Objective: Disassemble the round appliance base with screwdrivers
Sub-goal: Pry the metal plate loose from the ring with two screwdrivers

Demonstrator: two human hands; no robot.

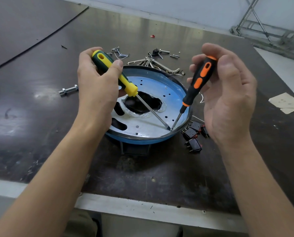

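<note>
Two tips meet at the round base's near rim.
The left hand grips yellow screwdriver, right hand pinches orange screwdriver; crowded tips may slip.

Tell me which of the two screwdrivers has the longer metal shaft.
The yellow-and-green screwdriver in the left hand; the orange-and-black screwdriver in the right hand shows a clearly shorter shaft.

The yellow screwdriver in my left hand has dark green grips; the black screwdriver in my right hand has orange patches. The round base is blue-rimmed, its silvery plate dotted with dark holes. At its 4 o'clock, black switches touched with red.
</note>
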